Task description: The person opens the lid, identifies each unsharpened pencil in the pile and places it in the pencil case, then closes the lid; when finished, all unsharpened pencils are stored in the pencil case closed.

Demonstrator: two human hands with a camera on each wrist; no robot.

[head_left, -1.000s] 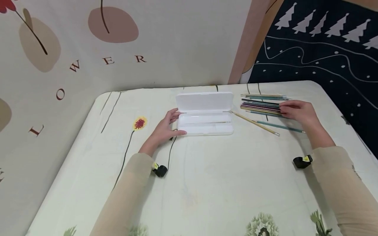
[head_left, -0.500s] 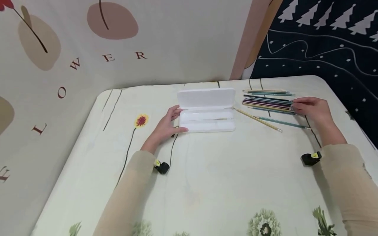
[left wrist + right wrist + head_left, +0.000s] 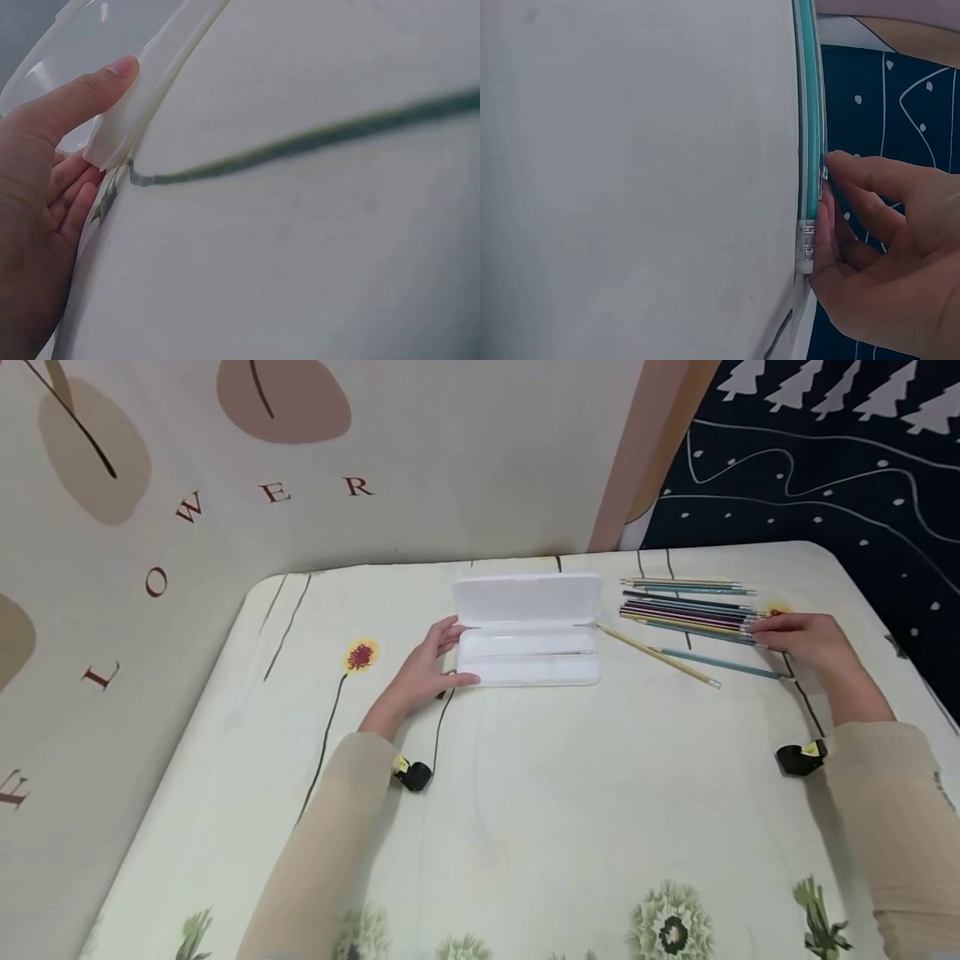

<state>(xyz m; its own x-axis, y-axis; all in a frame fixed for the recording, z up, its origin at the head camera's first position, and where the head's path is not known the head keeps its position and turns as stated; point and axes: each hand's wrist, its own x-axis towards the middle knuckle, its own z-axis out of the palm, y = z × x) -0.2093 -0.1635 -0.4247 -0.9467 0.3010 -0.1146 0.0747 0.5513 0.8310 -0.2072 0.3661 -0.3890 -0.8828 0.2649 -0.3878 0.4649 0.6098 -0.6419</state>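
Observation:
A white pencil case [image 3: 536, 682] lies with its lid [image 3: 528, 600] raised, and one thin pale stick [image 3: 536, 653] rests inside it. My left hand [image 3: 420, 672] grips the case's left end, thumb [image 3: 116, 79] on the near rim and fingers round the corner. To the right, a row of several pencils [image 3: 686, 612] lies side by side, eraser ends toward my right hand [image 3: 806, 639]. That hand pinches a pencil's silver end [image 3: 824, 174] between thumb and fingertips. In the right wrist view a teal pencil [image 3: 810, 112] lies in front of the fingertips.
A yellow pencil [image 3: 660, 656] and a teal pencil lie slanted between case and row. Behind the row is a smaller group of pencils [image 3: 690, 585]. A wall hanging [image 3: 450, 460] rises behind the table, with a dark tree-patterned cloth [image 3: 810, 485] at right.
My right hand has slid rightward along the pencils to their eraser ends, uncovering more of them. My left hand stays on the case. The head view has tilted slightly.

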